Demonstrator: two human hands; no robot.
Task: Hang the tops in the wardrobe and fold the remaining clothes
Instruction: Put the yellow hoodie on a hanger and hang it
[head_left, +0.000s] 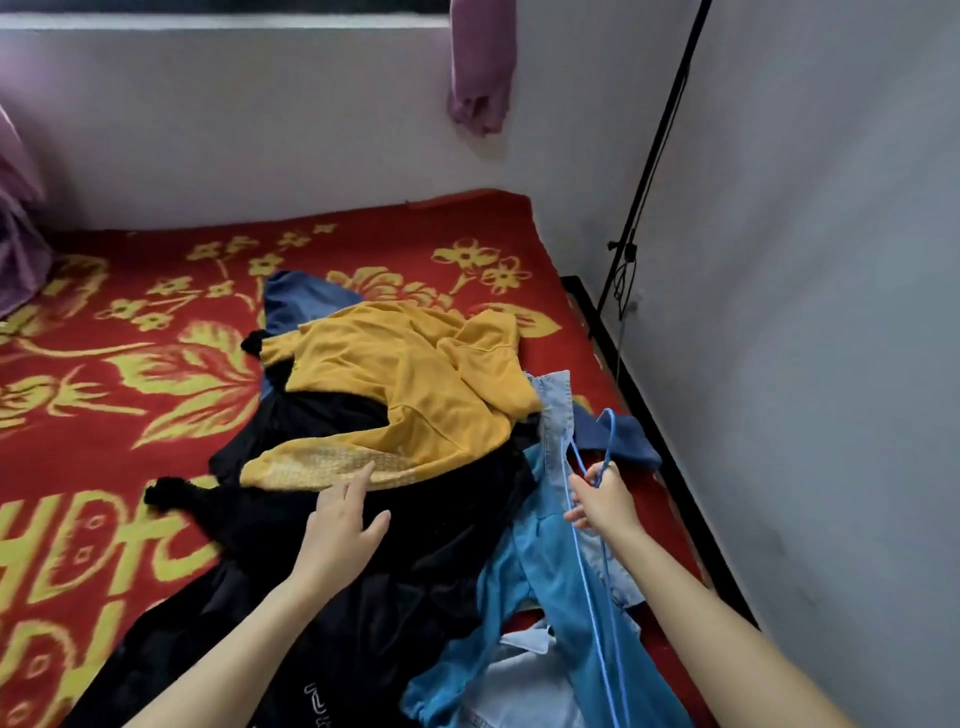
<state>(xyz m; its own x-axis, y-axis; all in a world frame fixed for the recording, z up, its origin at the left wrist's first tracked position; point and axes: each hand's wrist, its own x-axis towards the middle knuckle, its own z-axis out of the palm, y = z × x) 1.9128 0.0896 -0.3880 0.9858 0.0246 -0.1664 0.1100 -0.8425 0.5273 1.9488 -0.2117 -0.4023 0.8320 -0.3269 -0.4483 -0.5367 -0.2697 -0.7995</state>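
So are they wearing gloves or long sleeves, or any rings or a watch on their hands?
No gloves and no sleeves. The left arm and the right arm are bare as far as the picture shows. The left hand and the right hand are bare too, and I can see no rings, watch or bracelets.

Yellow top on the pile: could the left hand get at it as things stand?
Probably yes. The open left hand has a fingertip at the hem of the yellow top, which lies uppermost, nothing over it. The right hand, gripping a blue hanger, is well aside.
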